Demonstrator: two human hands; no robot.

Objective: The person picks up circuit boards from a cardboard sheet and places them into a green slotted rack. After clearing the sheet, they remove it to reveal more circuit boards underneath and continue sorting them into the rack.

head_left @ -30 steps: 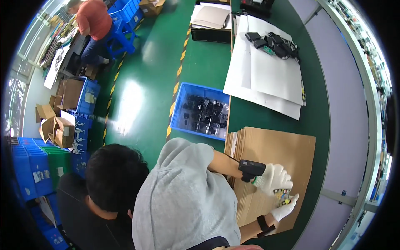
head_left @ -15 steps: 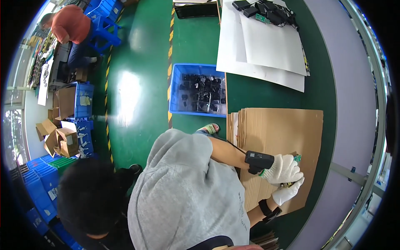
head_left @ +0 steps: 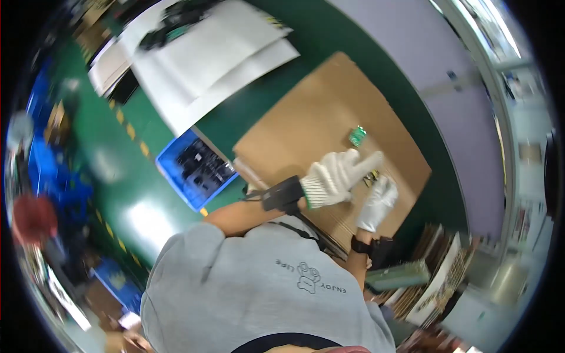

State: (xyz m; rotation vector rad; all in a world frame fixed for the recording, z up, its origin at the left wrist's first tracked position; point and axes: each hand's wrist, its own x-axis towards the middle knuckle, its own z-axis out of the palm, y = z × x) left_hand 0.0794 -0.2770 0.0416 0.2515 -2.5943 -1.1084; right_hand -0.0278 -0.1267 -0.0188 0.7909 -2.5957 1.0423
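Note:
My left hand (head_left: 332, 179), in a ribbed knit glove, is over the brown cardboard (head_left: 306, 123) with its fingers stretched out and apart. Close to its fingertips, my right hand (head_left: 376, 203) wears a smooth white glove. Its fingers are pinched on a small black-and-yellow part (head_left: 372, 175), too blurred to name more exactly. Beyond the left hand's fingers a small green circuit board (head_left: 357, 136) lies on the cardboard, touched by neither hand.
Left of the cardboard stands a blue bin (head_left: 197, 170) of black parts. White sheets (head_left: 218, 53) lie on the green surface beyond, with black cabled devices (head_left: 176, 20) on top. Flattened cardboard (head_left: 435, 276) is stacked at the lower right. A person in red (head_left: 34, 219) is far left.
The head view has swung round, so the whole scene appears turned. My hands have drawn apart a little, and the green board, partly covered by my left hand before, now lies uncovered.

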